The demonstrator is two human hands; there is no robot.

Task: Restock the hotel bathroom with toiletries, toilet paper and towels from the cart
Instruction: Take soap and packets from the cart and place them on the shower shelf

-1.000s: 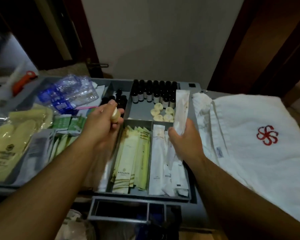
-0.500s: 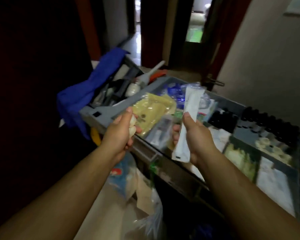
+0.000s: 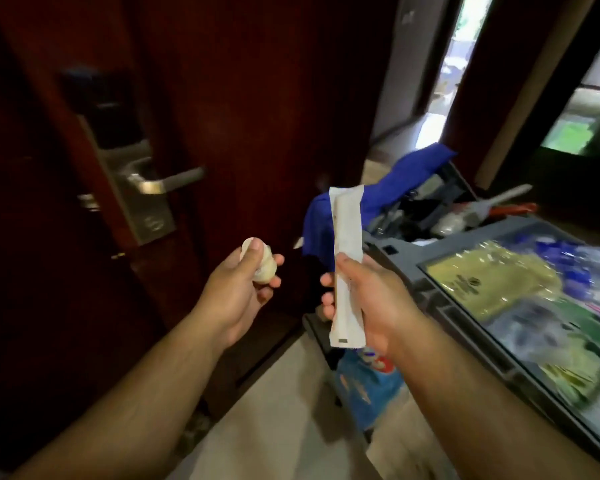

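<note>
1. Left hand: fingers clenched round small cream toiletry pieces, held in the air before the dark door.
2. Right hand: fingers grasp a long white sachet, upright, top sticking out.
3. Cart on the right, blue cloth draped on its far end.

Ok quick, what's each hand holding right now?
Left hand: closed around small round cream-white toiletries.
Right hand: closed around a long flat white paper packet, held upright.
</note>
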